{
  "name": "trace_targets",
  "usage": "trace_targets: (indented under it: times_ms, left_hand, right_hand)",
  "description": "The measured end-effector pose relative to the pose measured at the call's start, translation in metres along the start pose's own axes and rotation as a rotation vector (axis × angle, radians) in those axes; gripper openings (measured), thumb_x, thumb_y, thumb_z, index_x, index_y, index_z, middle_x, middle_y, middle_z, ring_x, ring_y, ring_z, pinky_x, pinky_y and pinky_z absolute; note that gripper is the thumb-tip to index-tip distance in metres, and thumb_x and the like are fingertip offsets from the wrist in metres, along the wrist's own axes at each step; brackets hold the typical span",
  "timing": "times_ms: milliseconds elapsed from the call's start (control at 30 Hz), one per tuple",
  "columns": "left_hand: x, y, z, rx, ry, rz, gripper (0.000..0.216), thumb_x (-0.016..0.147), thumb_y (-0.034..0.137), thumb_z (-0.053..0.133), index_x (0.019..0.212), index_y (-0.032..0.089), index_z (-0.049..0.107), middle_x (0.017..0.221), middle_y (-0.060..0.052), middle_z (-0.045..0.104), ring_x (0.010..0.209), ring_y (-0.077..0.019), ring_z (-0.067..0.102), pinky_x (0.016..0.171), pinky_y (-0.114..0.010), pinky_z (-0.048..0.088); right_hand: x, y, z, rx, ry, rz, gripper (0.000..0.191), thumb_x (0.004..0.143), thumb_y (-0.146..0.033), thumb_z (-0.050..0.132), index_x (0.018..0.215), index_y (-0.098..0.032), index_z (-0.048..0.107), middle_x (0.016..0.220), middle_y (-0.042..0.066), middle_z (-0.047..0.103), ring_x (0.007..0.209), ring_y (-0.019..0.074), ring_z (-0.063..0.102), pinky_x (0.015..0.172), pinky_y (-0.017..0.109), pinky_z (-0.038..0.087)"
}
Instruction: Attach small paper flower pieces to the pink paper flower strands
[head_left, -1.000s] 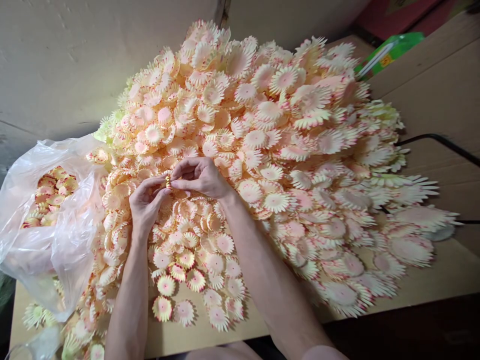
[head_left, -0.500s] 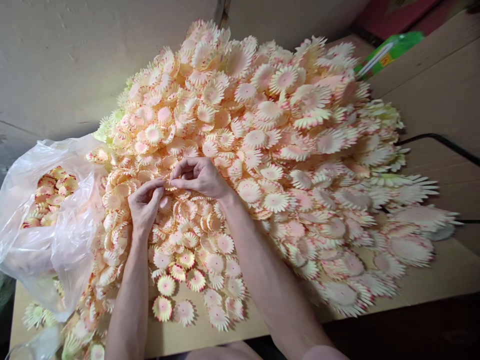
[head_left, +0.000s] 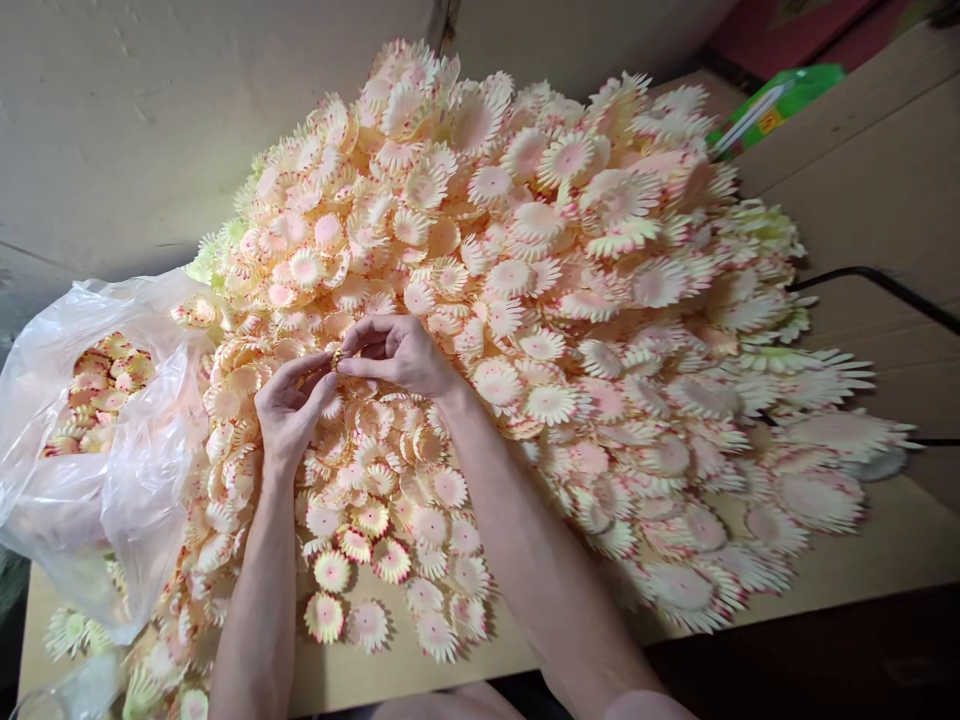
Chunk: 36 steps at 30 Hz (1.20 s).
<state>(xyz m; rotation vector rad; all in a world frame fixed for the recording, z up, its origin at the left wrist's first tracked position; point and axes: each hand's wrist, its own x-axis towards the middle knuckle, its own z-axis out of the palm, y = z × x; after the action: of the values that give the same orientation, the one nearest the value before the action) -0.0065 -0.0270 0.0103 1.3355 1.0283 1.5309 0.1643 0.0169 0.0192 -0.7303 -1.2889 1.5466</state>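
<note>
A large heap of pale pink and cream petal discs point(head_left: 525, 270) covers the table point(head_left: 885, 550). Over its near left part, my left hand point(head_left: 289, 410) and my right hand point(head_left: 397, 355) meet fingertip to fingertip. Both pinch one small yellowish petal piece point(head_left: 337, 358) between them. The rest of the fingers of both hands are curled in. Smaller discs lie flat just below my wrists.
A clear plastic bag point(head_left: 112, 470) holding more small petal pieces sits at the left edge. A green packet point(head_left: 780, 100) lies at the far right by cardboard sheets point(head_left: 877, 200). A black cable point(head_left: 877, 285) crosses the cardboard. A wall stands behind the heap.
The hands stay together over the same spot. The fingertips have shifted slightly, and the small yellowish piece shows between them again after being hidden half a second ago.
</note>
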Motion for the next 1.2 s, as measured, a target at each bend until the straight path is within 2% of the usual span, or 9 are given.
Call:
trace_targets:
  times_ms: [133,333,533,700,867,967,1067,1200]
  left_hand:
    - [0.0003,-0.0015,-0.0024,0.029,-0.018,0.009,0.019,0.078,0.019,0.078,0.097,0.021,0.077,0.098,-0.005,0.078,0.093,-0.0152,0.074,0.088,-0.028,0.06]
    - [0.0039,-0.0029,-0.0063,0.047,-0.077,0.102,0.021,0.074,0.016,0.081,0.094,0.023,0.078,0.097,-0.004,0.075,0.096,-0.0139,0.07,0.087,-0.026,0.057]
    - [0.0042,-0.004,-0.0092,0.153,-0.112,0.13,0.02,0.077,0.021,0.079,0.097,0.026,0.078,0.1,-0.005,0.071,0.093,-0.0141,0.067,0.081,-0.026,0.055]
    - [0.0044,-0.0013,-0.0072,0.167,-0.129,0.166,0.016,0.087,0.022,0.069,0.101,0.026,0.077,0.11,-0.007,0.071,0.105,-0.0163,0.066,0.092,-0.031,0.052]
    - [0.0053,-0.0017,-0.007,0.217,-0.109,0.167,0.021,0.081,0.025,0.076,0.102,0.025,0.077,0.119,-0.009,0.071,0.116,-0.022,0.064,0.105,-0.042,0.047]
    - [0.005,-0.0049,-0.0071,0.193,-0.12,0.148,0.033,0.072,0.025,0.084,0.104,0.026,0.077,0.12,-0.009,0.072,0.119,-0.024,0.063,0.11,-0.045,0.043]
    - [0.0042,-0.0089,-0.0056,0.047,-0.135,0.08,0.045,0.066,0.024,0.088,0.109,0.027,0.076,0.118,-0.008,0.074,0.112,-0.0231,0.067,0.102,-0.04,0.052]
    - [0.0032,-0.0097,-0.0037,-0.048,-0.152,0.022,0.046,0.063,0.023,0.089,0.107,0.027,0.077,0.108,-0.006,0.075,0.099,-0.0192,0.071,0.089,-0.033,0.059]
  right_hand:
    - [-0.0004,-0.0026,-0.0004,0.059,-0.01,-0.013,0.029,0.062,-0.022,0.086,0.082,-0.013,0.066,0.073,-0.001,0.068,0.053,0.0068,0.06,0.045,0.017,0.048]
    - [-0.0027,-0.0056,-0.0005,0.066,-0.092,0.014,0.027,0.068,-0.023,0.082,0.086,-0.012,0.066,0.071,0.0,0.069,0.053,0.0073,0.059,0.046,0.019,0.049]
    - [-0.0015,-0.003,-0.0012,0.087,-0.089,-0.01,0.021,0.073,-0.022,0.079,0.085,-0.012,0.065,0.066,-0.002,0.067,0.043,0.0058,0.055,0.041,0.018,0.042]
    - [-0.0014,-0.0028,-0.0048,0.148,-0.068,-0.029,0.021,0.072,-0.021,0.08,0.083,-0.013,0.064,0.065,-0.003,0.067,0.042,0.0038,0.052,0.039,0.016,0.04]
    - [-0.0026,-0.0059,-0.0075,0.26,-0.039,-0.059,0.019,0.072,-0.017,0.078,0.082,-0.013,0.062,0.064,-0.004,0.069,0.039,0.0022,0.049,0.037,0.015,0.036]
    - [-0.0031,-0.0067,-0.0077,0.27,-0.075,-0.045,0.02,0.072,-0.018,0.079,0.083,-0.013,0.062,0.064,-0.004,0.069,0.039,0.0025,0.05,0.038,0.015,0.037]
    - [-0.0031,-0.0059,-0.0071,0.251,-0.127,-0.01,0.022,0.073,-0.019,0.08,0.084,-0.014,0.062,0.066,-0.004,0.069,0.041,0.0025,0.051,0.039,0.014,0.039]
    - [-0.003,-0.0051,-0.0066,0.209,-0.155,0.01,0.024,0.074,-0.021,0.08,0.087,-0.014,0.061,0.068,-0.003,0.07,0.042,0.0028,0.052,0.04,0.015,0.041]
